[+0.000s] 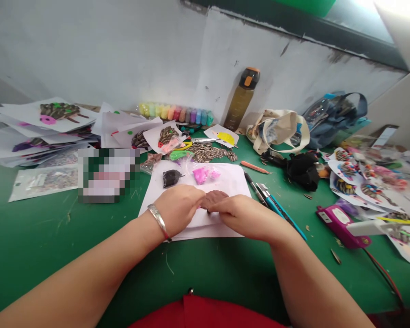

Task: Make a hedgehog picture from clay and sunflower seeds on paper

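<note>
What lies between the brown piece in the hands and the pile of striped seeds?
In the head view, a bright pink lump in clear wrap lies on the white paper between the brown piece and the seeds.

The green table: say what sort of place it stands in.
Probably a craft workspace: sunflower seeds lie loose on the table, near a row of coloured clay and a stack of seed-decorated pictures.
</note>
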